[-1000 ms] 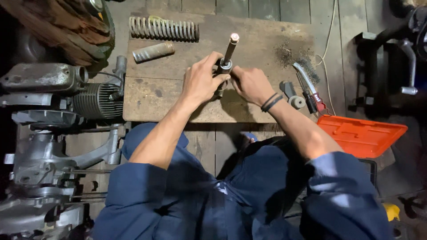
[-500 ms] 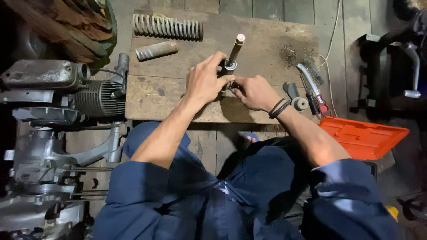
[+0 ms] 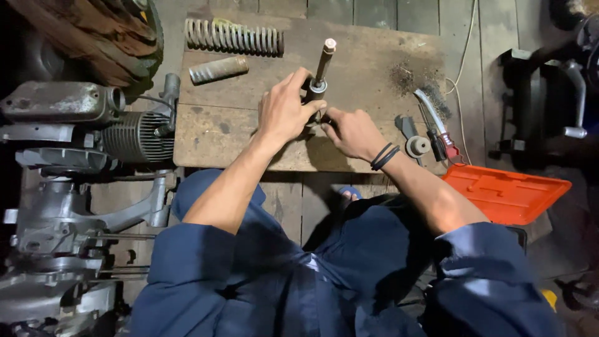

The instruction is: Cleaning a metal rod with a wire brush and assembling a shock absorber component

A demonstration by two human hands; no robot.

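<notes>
My left hand is clamped on the upright rod; my right hand pinches its base at 5 o'clock. The rod may tip if my grip slips.

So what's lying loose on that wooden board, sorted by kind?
Springs: 2
Rod held upright in both hands: 1
Wire brush: 1
Small round part: 1
Total: 5
</notes>
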